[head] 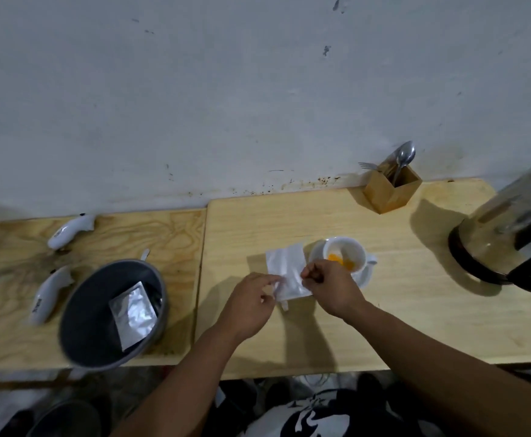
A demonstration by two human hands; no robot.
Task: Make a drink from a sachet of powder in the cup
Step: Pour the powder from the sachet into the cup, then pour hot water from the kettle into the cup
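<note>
Orange powder point(339, 260) lies in the bottom of a white cup point(346, 255), which stands on a white saucer point(363, 277) on a pale wooden table point(383, 310). Just left of the cup, a silvery sachet point(286, 269) is held low over the table between two bare hands. The left hand point(248, 305) pinches the sachet's lower left edge with thumb and fingertips pressed together; the right hand point(333, 287) pinches its right edge, fingers curled closed, partly covering the saucer. Farther right stands a steel kettle point(510, 234). Behind the cup, against the grey wall point(226, 89), a wooden holder point(391, 192) keeps a spoon point(405, 159) and a fork point(368, 166). On a second table to the left, a dark bin point(113, 313) holds another silvery sachet point(133, 315), beside two white handheld devices point(70, 231).
</note>
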